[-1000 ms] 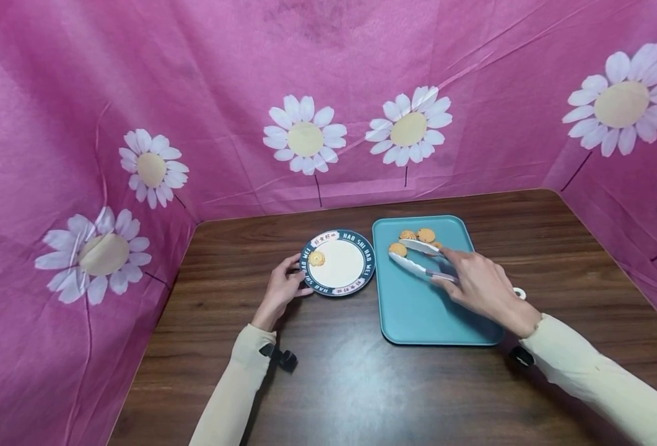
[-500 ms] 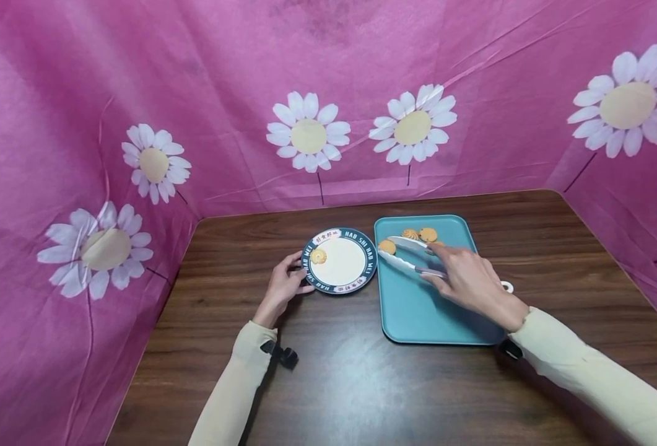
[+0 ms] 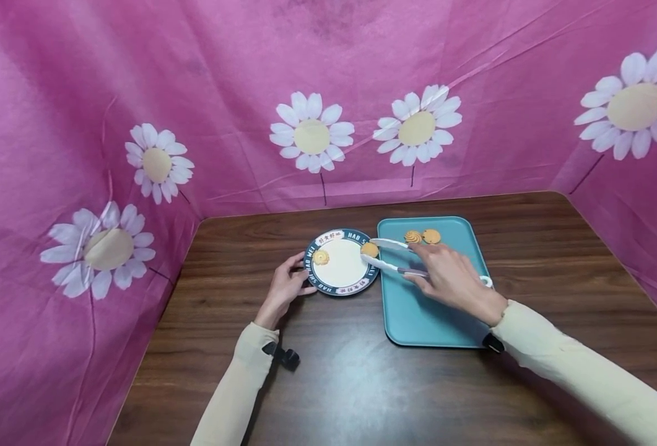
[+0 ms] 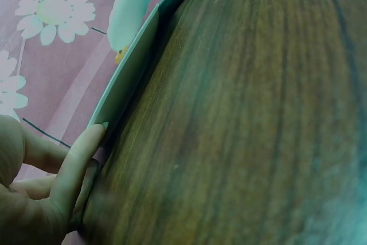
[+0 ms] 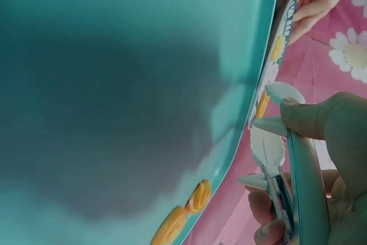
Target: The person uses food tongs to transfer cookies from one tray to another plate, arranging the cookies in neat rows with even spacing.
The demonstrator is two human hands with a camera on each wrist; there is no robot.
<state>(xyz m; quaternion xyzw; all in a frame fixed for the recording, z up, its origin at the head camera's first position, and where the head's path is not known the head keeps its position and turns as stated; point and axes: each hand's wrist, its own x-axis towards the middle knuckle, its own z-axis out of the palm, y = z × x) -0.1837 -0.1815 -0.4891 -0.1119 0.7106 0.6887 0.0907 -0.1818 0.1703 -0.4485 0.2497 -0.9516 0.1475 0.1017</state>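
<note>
My left hand holds the left rim of a round plate with a dark patterned border; in the left wrist view the thumb lies against its edge. A swirled cookie sits on the plate's left side. My right hand grips white-tipped tongs. Between the tong tips a round cookie is held over the plate's right rim; whether it touches the plate I cannot tell. On the teal tray lie a swirled cookie and a round cookie.
The tray stands right beside the plate on a brown wooden table. Pink cloth with printed daisies rises behind the table and at both sides. A black strap device sits on the left wrist.
My right hand has moved left with the tongs, carrying the round cookie from the tray across to the plate's right rim. The left hand stays at the plate.
</note>
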